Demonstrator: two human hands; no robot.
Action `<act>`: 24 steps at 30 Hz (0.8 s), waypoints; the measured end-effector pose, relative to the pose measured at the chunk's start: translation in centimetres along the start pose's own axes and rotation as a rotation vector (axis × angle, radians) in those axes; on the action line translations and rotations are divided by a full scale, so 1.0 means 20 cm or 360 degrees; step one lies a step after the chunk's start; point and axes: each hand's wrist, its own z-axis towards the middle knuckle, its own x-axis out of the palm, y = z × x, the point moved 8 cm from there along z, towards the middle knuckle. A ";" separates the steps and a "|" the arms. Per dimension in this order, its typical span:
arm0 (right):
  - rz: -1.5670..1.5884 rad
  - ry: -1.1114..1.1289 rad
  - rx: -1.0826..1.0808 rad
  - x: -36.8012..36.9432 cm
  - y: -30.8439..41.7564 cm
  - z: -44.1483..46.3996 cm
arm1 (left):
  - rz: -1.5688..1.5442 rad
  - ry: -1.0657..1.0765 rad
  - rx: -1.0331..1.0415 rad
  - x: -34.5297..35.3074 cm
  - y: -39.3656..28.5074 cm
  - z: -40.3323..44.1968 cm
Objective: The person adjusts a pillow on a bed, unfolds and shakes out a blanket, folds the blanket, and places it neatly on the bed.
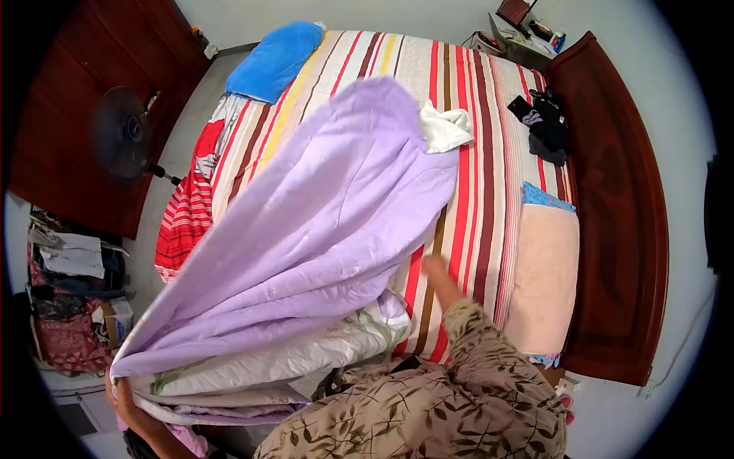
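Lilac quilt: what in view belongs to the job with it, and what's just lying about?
Job in hand, apparently:
lilac quilt, edge in left hand
right hand, over striped bedsheet

Just lying about, apparently:
blue cushion
white cloth
black clothes
peach pillow

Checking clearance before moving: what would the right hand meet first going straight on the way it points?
Probably the purple quilt: its edge lies ahead of the right hand, though one view leaves depth unclear.

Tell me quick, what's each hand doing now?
Left hand: closed, holding the purple quilt by its edge.
Right hand: blurred; open or closed cannot be told.
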 end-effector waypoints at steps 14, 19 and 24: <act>0.0829 0.0018 -0.0163 0.05 -0.24 0.02 | 0.0025 0.0011 0.0151 0.03 0.34 0.21; 0.1213 0.0016 -0.0993 -1.08 0.59 -0.84 | -0.0215 0.0358 -0.0456 0.39 0.57 0.12; 0.1302 -0.0453 -0.1536 -1.34 1.52 -1.92 | -0.0186 0.0420 -0.0624 0.37 0.87 0.05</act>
